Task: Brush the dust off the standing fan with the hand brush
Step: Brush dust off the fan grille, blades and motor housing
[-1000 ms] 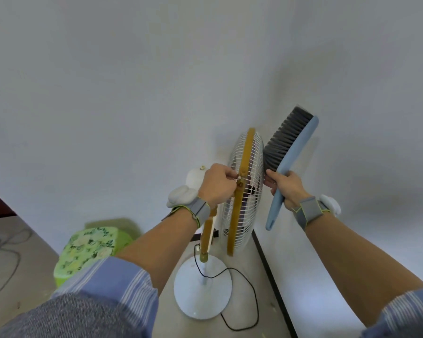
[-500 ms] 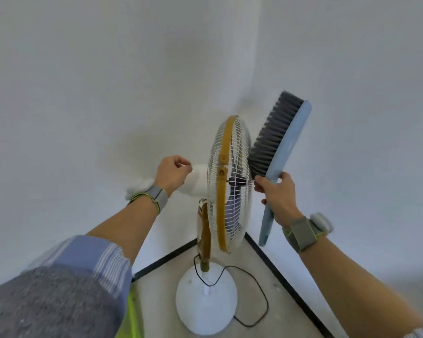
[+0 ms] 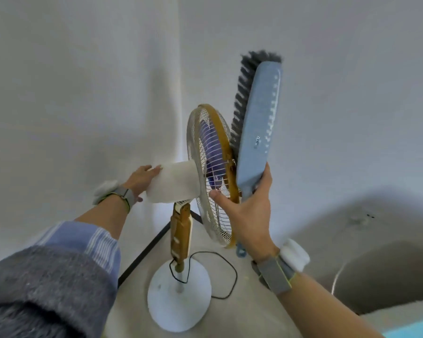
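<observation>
At the lower left of the frame my grey knitted sleeve [image 3: 42,284] and the blue striped cuff [image 3: 83,240] fill the corner. Above them, left of centre, my left hand [image 3: 142,179] lies with fingers spread flat against the rear end of the white motor housing [image 3: 174,182]; it presses there rather than closing around anything.

The standing fan [image 3: 205,167] stands in the middle of the frame, in the corner where two white walls [image 3: 71,81] meet. Its wire guard [image 3: 200,152] is the one cage-like holder here: inside it sit the blue blades [image 3: 209,140], seen through the rear wires. A yellowed rim band [image 3: 220,132] runs around the guard. Below the housing, the amber neck with its switches [image 3: 181,230] goes down to the round white base [image 3: 178,296] on the floor [image 3: 230,284], and a black power cord [image 3: 220,272] loops beside the base.

Just right of centre, my right hand [image 3: 249,213] grips the handle of the pale blue hand brush [image 3: 259,123], thumb stretched toward the guard. The brush stands nearly upright, its dark grey bristles [image 3: 242,98] turned left, the lower ones touching the rim band at the front of the guard and the upper ones standing free above it. The brush back hides part of the guard's front face.

At the lower right, a grey strap with a white tracker [image 3: 293,257] sits on my right wrist.
</observation>
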{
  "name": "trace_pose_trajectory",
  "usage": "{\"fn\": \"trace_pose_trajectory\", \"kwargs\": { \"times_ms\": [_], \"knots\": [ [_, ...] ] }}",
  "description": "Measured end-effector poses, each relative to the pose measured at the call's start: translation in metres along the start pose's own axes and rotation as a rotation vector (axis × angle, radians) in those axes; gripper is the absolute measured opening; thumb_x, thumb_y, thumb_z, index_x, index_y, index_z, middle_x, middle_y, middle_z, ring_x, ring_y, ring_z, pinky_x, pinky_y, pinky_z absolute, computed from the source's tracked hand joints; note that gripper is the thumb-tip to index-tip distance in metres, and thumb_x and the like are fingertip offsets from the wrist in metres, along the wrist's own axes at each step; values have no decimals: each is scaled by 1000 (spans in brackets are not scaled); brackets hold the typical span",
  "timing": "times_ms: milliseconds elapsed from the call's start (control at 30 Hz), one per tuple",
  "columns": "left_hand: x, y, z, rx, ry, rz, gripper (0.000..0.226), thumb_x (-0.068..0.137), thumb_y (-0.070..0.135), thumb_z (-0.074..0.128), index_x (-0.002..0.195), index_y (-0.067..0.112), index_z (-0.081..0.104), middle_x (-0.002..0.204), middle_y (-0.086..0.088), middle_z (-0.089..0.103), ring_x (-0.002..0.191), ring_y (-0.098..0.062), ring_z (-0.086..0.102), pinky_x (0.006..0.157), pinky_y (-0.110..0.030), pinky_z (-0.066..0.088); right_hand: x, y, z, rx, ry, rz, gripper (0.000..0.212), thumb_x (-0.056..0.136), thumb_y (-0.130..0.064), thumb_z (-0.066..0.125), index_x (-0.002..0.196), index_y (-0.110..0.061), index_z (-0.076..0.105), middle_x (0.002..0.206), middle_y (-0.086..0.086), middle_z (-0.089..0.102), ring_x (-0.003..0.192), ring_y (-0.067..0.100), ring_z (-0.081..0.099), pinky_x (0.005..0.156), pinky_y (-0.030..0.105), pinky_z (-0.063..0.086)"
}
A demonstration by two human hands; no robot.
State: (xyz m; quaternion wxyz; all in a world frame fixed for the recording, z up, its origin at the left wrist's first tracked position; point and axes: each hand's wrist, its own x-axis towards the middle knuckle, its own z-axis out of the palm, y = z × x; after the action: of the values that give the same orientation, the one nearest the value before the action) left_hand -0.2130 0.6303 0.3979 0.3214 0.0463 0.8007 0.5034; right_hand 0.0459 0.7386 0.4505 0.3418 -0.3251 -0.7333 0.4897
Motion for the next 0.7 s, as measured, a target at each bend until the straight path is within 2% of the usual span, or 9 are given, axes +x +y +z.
{"fn": "trace_pose_trajectory", "kwargs": {
  "times_ms": [100, 200, 300, 367, 433, 567, 700],
  "knots": [
    [13, -3, 2, -113, 16, 6, 68, 88, 57, 59, 141, 21, 40, 147, -8, 41, 131, -38, 41, 102, -64, 36, 4, 4, 6, -95, 47, 15, 109, 70, -49, 83, 150, -42, 10, 140, -26, 39, 118, -4, 43, 98, 28, 46],
    [21, -8, -2, -209, 13, -16, 71, 82, 64, 60, 133, 15, 50, 134, -11, 53, 118, -40, 51, 95, -69, 40, 15, 8, 3, -149, 82, 39, 104, 70, -46, 84, 148, -39, 16, 138, -16, 46, 114, 7, 50, 93, 34, 51],
    [17, -20, 2, -274, -21, -50, 65, 80, 63, 64, 122, 14, 58, 113, -11, 63, 106, -37, 58, 88, -63, 48, 34, 13, -6, -127, 106, 84, 95, 70, -40, 86, 145, -25, 30, 126, -10, 53, 104, 11, 53, 84, 31, 48],
    [10, -26, 8, -304, -78, -83, 55, 82, 61, 63, 118, 19, 59, 108, -8, 62, 104, -34, 57, 88, -58, 49, 53, 19, -14, -109, 131, 127, 87, 67, -41, 87, 136, -18, 39, 122, -4, 57, 103, 18, 58, 86, 38, 53],
    [3, -29, 14, -338, -130, -130, 54, 81, 62, 63, 119, 23, 57, 107, -6, 60, 103, -31, 56, 85, -53, 51, 74, 25, -23, -115, 146, 170, 82, 64, -45, 88, 127, -16, 44, 119, 1, 59, 104, 25, 61, 88, 45, 54],
    [-5, -31, 27, -379, -99, -166, 64, 80, 59, 66, 129, 20, 54, 113, -9, 58, 108, -34, 54, 87, -56, 52, 114, 36, -31, -106, 110, 160, 76, 68, -40, 87, 124, -10, 46, 114, 4, 58, 99, 25, 58, 79, 36, 47],
    [-24, -30, 39, -436, 11, -177, 68, 75, 56, 73, 130, 21, 52, 118, -10, 55, 109, -37, 54, 87, -60, 52, 151, 50, -33, -118, 24, 117, 75, 70, -42, 85, 124, -8, 45, 110, 2, 55, 95, 25, 55, 77, 36, 45]
  ]
}}
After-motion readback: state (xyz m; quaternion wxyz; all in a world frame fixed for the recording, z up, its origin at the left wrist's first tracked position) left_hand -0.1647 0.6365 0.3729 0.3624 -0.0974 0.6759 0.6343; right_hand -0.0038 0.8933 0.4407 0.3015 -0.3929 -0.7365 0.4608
